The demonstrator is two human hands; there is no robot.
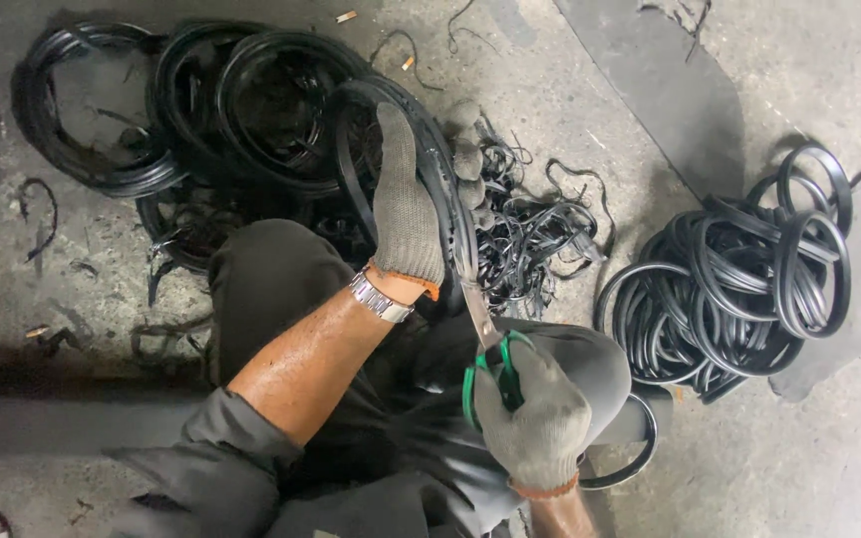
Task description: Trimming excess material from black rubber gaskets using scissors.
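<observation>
Two gloved hands work: left hand [406,214] grips a black rubber ring [440,169], right hand [535,418] clasps green-handled scissors [485,349] (blades touching the ring).

The left hand [406,214], in a grey knitted glove with an orange cuff, grips a black rubber ring [430,149] and holds it up over the knees. A metal wristwatch [381,299] sits on that wrist. The right hand [535,423], gloved the same, holds green-handled scissors [485,344], whose blades meet the ring's edge just below the left hand. On the concrete floor [550,90], a tangle of thin black rubber trimmings [535,234] lies beyond the ring. A pile of black rubber rings [734,289] lies near the floor's right edge, and larger black hoops [191,110] lie towards its far left corner.
</observation>
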